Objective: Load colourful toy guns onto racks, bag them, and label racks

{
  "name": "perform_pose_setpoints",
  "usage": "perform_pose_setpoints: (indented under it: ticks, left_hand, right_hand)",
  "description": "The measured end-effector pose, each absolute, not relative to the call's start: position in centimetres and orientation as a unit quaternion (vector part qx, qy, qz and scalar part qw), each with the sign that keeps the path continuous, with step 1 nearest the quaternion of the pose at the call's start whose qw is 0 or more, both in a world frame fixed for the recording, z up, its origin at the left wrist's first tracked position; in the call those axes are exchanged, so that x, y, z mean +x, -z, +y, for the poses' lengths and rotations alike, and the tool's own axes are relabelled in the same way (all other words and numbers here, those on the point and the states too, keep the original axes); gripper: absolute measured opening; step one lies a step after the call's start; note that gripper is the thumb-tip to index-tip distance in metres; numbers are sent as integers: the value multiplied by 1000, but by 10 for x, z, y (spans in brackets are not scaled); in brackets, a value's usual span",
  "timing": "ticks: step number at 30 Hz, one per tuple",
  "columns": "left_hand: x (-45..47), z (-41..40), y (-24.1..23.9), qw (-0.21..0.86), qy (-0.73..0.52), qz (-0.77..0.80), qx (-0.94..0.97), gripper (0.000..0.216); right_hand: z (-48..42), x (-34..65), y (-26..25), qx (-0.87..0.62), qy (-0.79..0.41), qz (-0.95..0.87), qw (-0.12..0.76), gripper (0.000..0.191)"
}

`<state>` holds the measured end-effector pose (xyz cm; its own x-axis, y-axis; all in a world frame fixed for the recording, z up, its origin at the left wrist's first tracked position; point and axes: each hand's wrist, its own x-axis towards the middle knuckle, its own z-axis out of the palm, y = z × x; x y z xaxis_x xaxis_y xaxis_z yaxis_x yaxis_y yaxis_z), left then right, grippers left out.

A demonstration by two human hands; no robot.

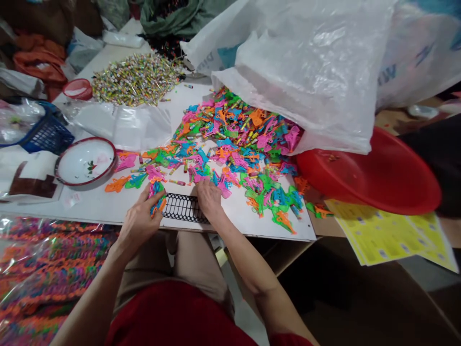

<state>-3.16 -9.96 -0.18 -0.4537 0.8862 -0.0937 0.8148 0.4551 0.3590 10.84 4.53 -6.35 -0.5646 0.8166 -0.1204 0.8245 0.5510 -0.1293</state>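
Note:
A black plastic rack (180,206) with a row of narrow slots lies near the table's front edge. At its left end my left hand (141,214) is closed around a small stack of bright plastic toys (157,194), flat pieces shaped like little guns in orange, green, blue and pink. My right hand (209,198) reaches over the rack's right end to the near edge of a loose heap of the same toys (230,158). Its fingers are bent downward, and their tips are hidden. Small striped tubes (177,182) lie among the toys.
An enamel basin (86,163) and a blue basket (50,129) stand left. Behind them is a pile of small wrapped tubes (137,79). A white plastic sack (298,72) overhangs the heap. Right are a red basin (370,173) and yellow printed sheets (378,235). Bagged toys (54,269) sit lower left.

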Motion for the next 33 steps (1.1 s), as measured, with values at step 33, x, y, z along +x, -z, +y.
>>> perform_pose_setpoints:
  ticks: [33]
  left_hand:
    - [-27, -96, -2, 131, -136, 841, 508, 55]
  right_hand:
    - [14, 103, 71, 374, 499, 728, -285, 14]
